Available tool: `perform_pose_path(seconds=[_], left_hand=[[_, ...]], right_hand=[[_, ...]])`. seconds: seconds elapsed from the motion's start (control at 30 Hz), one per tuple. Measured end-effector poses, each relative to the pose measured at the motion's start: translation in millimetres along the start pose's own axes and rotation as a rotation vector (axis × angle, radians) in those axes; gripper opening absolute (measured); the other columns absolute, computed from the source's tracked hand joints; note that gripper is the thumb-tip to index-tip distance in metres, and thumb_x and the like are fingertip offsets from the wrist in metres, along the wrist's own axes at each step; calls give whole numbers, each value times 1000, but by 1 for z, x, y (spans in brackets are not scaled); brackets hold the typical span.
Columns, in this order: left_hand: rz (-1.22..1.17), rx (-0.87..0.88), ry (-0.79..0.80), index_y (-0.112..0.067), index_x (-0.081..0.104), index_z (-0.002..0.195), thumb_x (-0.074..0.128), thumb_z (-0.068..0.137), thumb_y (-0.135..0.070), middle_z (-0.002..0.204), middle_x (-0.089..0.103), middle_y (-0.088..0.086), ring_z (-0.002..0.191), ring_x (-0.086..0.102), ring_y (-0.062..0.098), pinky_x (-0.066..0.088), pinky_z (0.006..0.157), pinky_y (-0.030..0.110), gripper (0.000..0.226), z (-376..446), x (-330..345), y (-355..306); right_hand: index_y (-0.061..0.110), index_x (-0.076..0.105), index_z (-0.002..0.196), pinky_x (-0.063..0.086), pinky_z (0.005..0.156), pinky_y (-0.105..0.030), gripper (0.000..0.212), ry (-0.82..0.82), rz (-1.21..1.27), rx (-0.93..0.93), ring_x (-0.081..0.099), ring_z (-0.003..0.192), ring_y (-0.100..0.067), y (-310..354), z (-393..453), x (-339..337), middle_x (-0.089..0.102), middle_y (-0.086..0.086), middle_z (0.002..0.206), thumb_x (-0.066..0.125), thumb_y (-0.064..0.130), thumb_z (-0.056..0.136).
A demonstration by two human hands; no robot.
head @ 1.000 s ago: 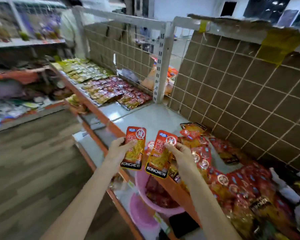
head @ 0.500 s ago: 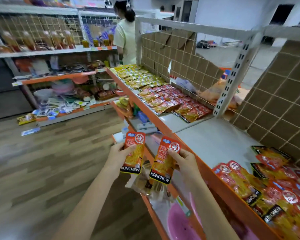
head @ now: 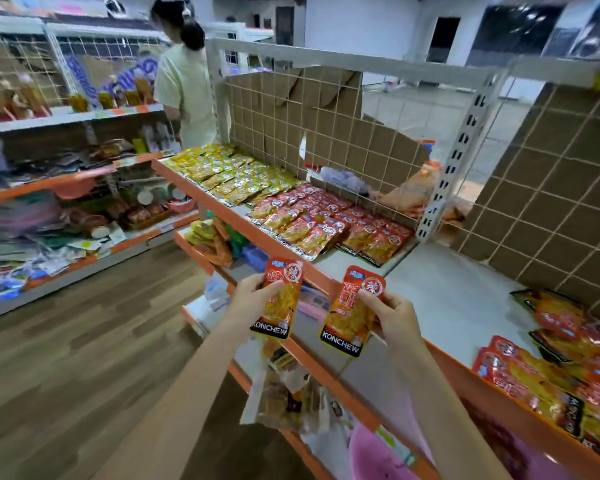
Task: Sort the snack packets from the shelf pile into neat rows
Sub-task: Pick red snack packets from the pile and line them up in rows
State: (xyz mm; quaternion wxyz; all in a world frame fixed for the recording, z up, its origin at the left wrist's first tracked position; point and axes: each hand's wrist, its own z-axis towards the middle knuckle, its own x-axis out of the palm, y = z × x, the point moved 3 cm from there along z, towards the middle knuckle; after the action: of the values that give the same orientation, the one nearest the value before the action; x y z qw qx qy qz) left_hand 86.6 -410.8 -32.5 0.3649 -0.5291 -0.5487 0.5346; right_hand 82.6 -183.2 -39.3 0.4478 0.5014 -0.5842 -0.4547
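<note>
My left hand point(head: 248, 299) grips a red snack packet point(head: 279, 301) marked KONCHEW by its left edge, held upright in front of the shelf. My right hand point(head: 392, 315) holds a second red packet point(head: 352, 313) of the same kind, thumb on its top right corner. A loose pile of red packets point(head: 561, 365) lies on the shelf at the right. Farther along the shelf point(head: 447, 299), red packets in rows point(head: 326, 220) lie next to yellow packets in rows point(head: 232, 174).
A wire grid with cardboard point(head: 309, 123) backs the shelf. A person in a pale shirt point(head: 184, 88) stands at its far end. Lower shelves hold mixed snack bags point(head: 284, 396) and a pink basin point(head: 378, 455). Another stocked shelf unit point(head: 56, 188) lines the aisle's left side.
The view has swung left, from the loose pile toward the sorted rows. Both hands, each still holding its packet, have moved left along the shelf front.
</note>
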Motion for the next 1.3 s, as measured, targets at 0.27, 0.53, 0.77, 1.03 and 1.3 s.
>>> perform_pose_path(seconds=[0.27, 0.53, 0.77, 1.03, 1.3], left_hand=[[251, 175, 198, 4, 58, 114, 57, 93, -24, 111, 63, 22, 92, 62, 27, 50, 80, 33, 35, 121, 74, -30], [641, 321, 314, -7, 42, 133, 48, 97, -17, 125, 52, 12, 117, 49, 28, 36, 86, 27, 38, 192, 137, -55], [676, 376, 427, -3, 15, 148, 51, 92, -6, 138, 25, 22, 120, 41, 38, 34, 90, 26, 66, 205, 169, -48], [963, 570, 450, 7, 11, 144, 37, 92, -5, 141, 16, 30, 131, 20, 44, 15, 112, 43, 59, 207, 171, -39], [1135, 881, 624, -13, 21, 147, 37, 96, -25, 154, 10, 17, 141, 12, 33, 7, 115, 42, 54, 221, 156, -39]], right_hand=[[8, 63, 83, 51, 62, -28, 7, -230, 64, -43, 62, 68, -16, 22, 90, -22, 66, -5, 77, 61, 8, 90], [8, 58, 99, 53, 78, -37, 22, -394, -92, 43, 63, 81, -25, 8, 168, -30, 66, -14, 95, 66, -3, 82], [14, 45, 127, 42, 80, -26, 51, -508, -388, 101, 58, 105, -23, 6, 181, -20, 60, -6, 118, 67, 9, 82], [11, 49, 134, 43, 94, -36, 46, -550, -709, 59, 52, 114, -33, 14, 178, -4, 56, -17, 120, 61, 15, 89], [11, 50, 135, 38, 107, -41, 48, -586, -871, -38, 44, 126, -31, -5, 172, 15, 44, -9, 141, 62, 14, 89]])
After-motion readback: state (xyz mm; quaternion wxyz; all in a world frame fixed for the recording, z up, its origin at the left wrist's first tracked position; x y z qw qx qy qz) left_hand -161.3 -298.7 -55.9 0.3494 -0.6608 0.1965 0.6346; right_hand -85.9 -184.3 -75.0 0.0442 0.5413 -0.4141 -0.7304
